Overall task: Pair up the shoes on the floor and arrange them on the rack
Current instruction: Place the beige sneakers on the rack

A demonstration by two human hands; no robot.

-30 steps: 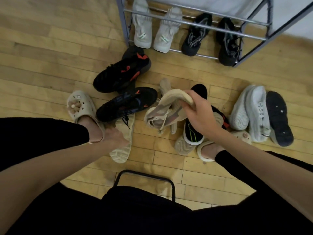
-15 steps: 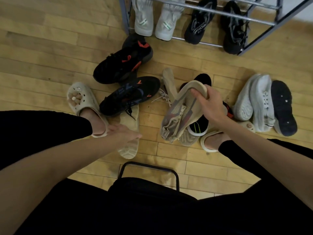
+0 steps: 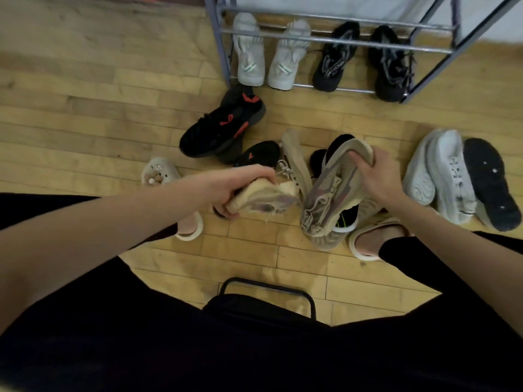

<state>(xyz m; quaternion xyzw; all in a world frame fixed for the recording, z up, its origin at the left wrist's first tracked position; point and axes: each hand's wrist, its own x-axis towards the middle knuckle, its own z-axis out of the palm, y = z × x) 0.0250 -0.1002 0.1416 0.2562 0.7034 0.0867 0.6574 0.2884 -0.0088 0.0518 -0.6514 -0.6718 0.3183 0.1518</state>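
We have a tan shoe in each hand now. Our right hand (image 3: 379, 179) has its grip curled round the heel end of one tan sneaker (image 3: 331, 193), which hangs with its toe pointing down above the pile. Our left hand (image 3: 243, 188) has its grip closed on the second tan sneaker (image 3: 266, 198), low down just beside our left foot. The two look like a match, so this is the pair we are making.

To do this step well, we should lift the left shoe clear of the black shoe with orange marks (image 3: 223, 128) and its laces, so nothing gets dragged along. Then we bring both shoes side by side, toes the same way, and carry them to the rack (image 3: 336, 41). A white pair (image 3: 266, 56) and a black pair (image 3: 365, 60) already sit on the bottom shelf, and it looks full, so we think a higher bar is the place. More shoes wait on the floor (image 3: 85, 123), like the white sneakers (image 3: 441, 176) at the right.

Half a second ago our left hand was flat and held nothing, just reaching for the tan shoe on the floor. Now it has picked that shoe up. Our right hand held its shoe the same way then.
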